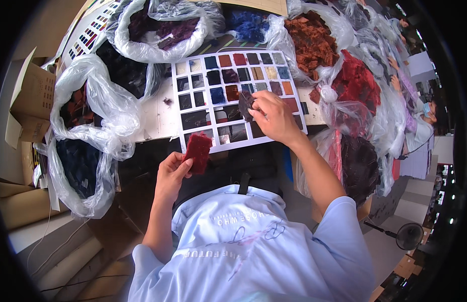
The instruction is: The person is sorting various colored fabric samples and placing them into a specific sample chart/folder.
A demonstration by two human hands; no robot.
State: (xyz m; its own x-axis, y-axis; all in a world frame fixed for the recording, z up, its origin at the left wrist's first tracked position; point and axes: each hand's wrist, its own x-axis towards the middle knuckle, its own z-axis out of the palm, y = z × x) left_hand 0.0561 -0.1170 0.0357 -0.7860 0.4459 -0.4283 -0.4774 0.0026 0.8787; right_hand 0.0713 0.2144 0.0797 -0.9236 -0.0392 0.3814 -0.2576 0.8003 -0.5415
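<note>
Closest to my camera is the wearer's pale blue shirt (243, 241), and beyond its hem I have the left hand (174, 171), fingers curled and thumb pressed down, gripping the red swatch (198, 152), a fuzzy oblong held up just short of the sample card's near edge. Farther forward, I see the right hand (273, 115) with thumb and fingertips pinched together on the dark swatch (246, 106), over the middle of the sample card (228, 147); I cannot tell from here whether that piece touches the card. The white card lies on the table (155, 108), its rows filled with small squares in black, blue, rust, red, grey and tan, with larger dark pieces along the near rows. On my left, clear plastic bags hold navy pieces (78, 163) and, past those, brownish-red pieces (75, 108); on my right sit dark maroon pieces (360, 163), then bright red pieces (356, 85). Behind the card I get rust pieces (309, 43), blue pieces (248, 25) and dark purple pieces (180, 31). Off at the far right, another person (427, 110) shows near the picture's rim.
</note>
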